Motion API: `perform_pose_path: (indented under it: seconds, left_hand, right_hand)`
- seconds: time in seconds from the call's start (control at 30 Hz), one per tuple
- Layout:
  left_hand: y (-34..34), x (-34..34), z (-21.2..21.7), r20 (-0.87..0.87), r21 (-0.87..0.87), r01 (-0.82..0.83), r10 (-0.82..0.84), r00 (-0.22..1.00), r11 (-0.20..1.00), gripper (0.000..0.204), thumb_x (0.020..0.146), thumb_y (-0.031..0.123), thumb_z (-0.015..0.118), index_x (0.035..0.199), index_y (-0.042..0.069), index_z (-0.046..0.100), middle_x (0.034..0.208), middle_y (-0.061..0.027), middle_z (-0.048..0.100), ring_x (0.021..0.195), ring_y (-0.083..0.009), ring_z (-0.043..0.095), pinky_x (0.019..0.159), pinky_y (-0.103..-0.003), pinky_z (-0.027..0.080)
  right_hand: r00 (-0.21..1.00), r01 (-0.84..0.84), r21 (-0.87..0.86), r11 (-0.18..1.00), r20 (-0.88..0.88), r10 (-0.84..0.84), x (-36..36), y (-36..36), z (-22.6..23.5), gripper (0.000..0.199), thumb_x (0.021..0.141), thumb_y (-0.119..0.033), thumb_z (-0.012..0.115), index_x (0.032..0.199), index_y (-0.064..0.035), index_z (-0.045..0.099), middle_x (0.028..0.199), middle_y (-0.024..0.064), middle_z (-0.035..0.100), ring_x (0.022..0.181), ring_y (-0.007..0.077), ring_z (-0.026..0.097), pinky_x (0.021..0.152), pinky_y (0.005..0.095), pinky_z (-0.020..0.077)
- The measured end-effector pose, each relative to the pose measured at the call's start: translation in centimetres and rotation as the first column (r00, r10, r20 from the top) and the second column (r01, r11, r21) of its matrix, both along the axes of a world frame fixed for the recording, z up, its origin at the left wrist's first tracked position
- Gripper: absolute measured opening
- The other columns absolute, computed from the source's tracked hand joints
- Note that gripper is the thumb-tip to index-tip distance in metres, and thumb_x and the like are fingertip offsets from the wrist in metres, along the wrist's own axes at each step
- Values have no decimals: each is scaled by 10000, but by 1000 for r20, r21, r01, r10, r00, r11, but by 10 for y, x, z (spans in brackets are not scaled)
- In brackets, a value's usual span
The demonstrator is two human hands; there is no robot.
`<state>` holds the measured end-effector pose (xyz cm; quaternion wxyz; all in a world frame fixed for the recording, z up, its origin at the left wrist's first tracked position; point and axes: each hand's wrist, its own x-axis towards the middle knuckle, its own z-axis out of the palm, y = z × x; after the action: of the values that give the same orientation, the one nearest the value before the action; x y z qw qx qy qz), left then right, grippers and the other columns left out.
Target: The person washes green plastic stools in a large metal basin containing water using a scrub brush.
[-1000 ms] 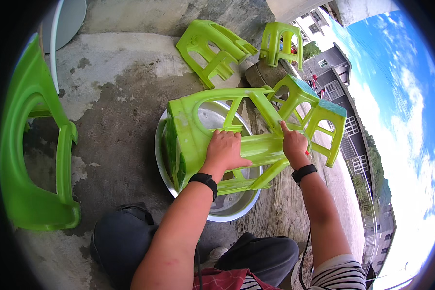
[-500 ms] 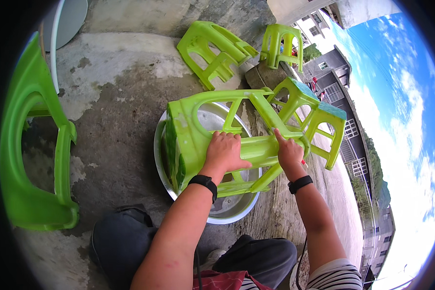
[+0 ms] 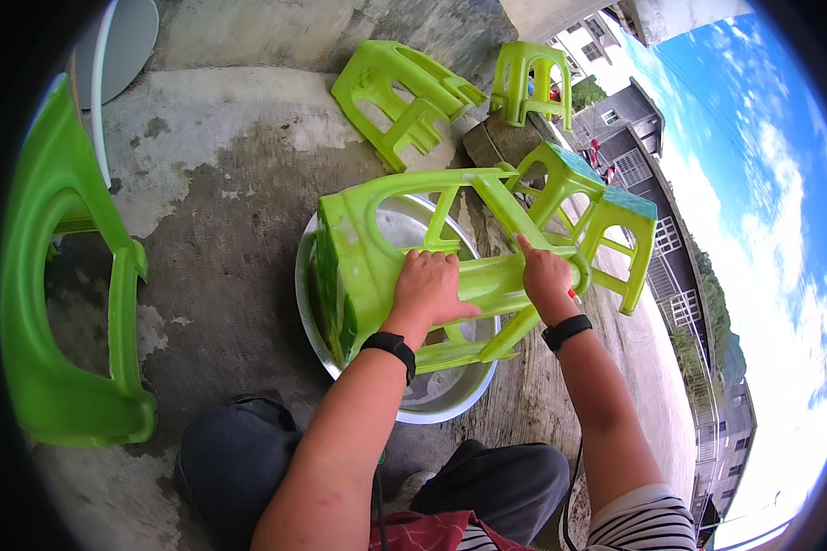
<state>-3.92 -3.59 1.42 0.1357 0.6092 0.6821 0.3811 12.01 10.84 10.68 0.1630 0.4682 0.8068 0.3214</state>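
Observation:
A light green plastic stool [image 3: 358,220] lies on its side across a wide metal basin [image 3: 473,390], its seat toward the left. My left hand [image 3: 425,286] presses on the stool's upper side, fingers curled over a bar and thumb stretched to the right. Farther right, near the leg ends, my right hand [image 3: 546,275] is closed against the stool, its index finger reaching along a leg. A small bit of red shows beside the right palm; what it belongs to is hidden.
At the left stands a larger green plastic stool [image 3: 64,386]. Beyond the basin are a tipped green stool [image 3: 377,73], another on a ledge [image 3: 524,69], and two with teal tops [image 3: 560,174]. My knee [image 3: 515,482] is close below the basin.
My right hand has slid slightly up and left along the stool's leg. My left hand and the stool keep their places; the view has shifted a little.

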Motion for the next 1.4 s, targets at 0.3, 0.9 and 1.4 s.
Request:
perform_pose_path:
  seconds: [0.3, 0.9, 1.4]
  left_hand:
    - [1, 0, -7, 28, 28, -12, 11, 1000, 1000, 747, 593, 570, 789, 1040, -1, 613, 1041, -167, 655, 1050, -314, 592, 1033, -438, 354]
    - [1, 3, 5, -104, -35, 6, -9, 995, 999, 800, 596, 613, 780, 1085, 10, 587, 1059, -194, 661, 1041, -337, 605, 977, -456, 400]
    - [13, 12, -7, -165, 43, 23, -15, 986, 999, 861, 608, 595, 791, 1153, -38, 582, 1041, -198, 674, 970, -361, 644, 858, -435, 496]
  right_hand:
    - [996, 85, -2, 996, -41, -85, 37, -30, 5, 672, 871, -66, 463, 1440, -411, 368, 841, 110, 681, 763, 286, 687, 667, 417, 536]
    - [218, 243, -245, 938, -929, -299, 201, -149, -180, 263, 921, -201, 552, 1078, 4, 600, 759, 202, 653, 744, 396, 636, 716, 479, 487]
    - [401, 460, -643, 612, -465, -790, 168, -274, -359, 320, 800, -104, 585, 1098, 9, 549, 1089, 226, 559, 1003, 388, 586, 836, 447, 483]
